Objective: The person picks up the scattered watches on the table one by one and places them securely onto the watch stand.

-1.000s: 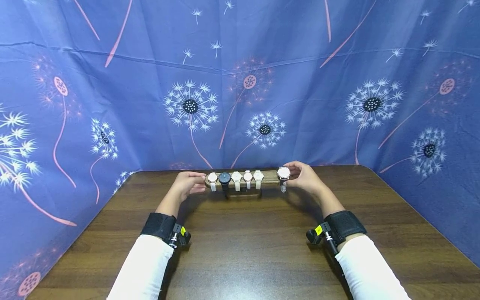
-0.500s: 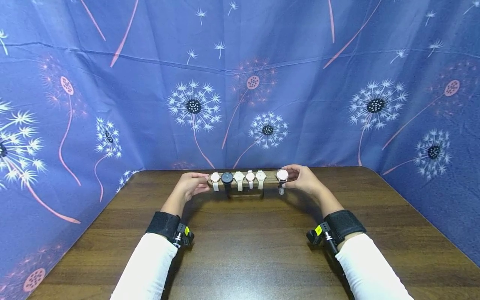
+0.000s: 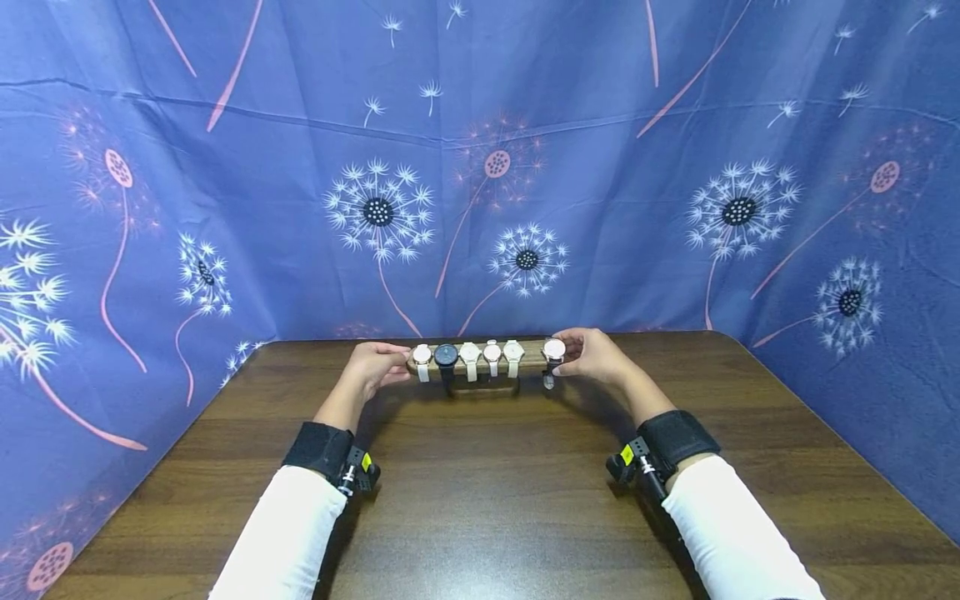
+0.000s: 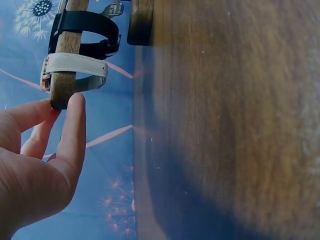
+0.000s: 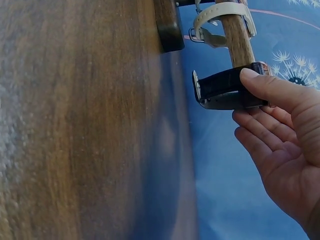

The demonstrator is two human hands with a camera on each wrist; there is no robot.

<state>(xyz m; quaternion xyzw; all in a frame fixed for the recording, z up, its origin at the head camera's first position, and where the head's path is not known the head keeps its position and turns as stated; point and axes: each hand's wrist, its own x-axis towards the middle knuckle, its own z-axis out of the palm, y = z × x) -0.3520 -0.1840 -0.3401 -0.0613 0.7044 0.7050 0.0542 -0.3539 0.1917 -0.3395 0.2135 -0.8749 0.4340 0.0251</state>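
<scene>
A wooden watch stand with a horizontal bar stands at the far side of the table. My left hand pinches the bar's left end between thumb and fingers. Right beside those fingertips is a watch with a white strap. A black watch and several pale-strapped watches, including a cream one, follow along the bar. At the bar's right end my right hand grips a dark-strapped watch with a large light dial, its closed strap looped around the bar. The fingers hide the bar's tip.
The stand's dark base rests on the brown wooden table. A blue cloth backdrop with dandelion prints hangs behind and on both sides. A bare stretch of bar separates the dark-strapped watch from the cream one.
The right hand has moved left with the dark-strapped watch, bringing it a little farther in along the bar toward the others. My left hand keeps its hold on the left end.
</scene>
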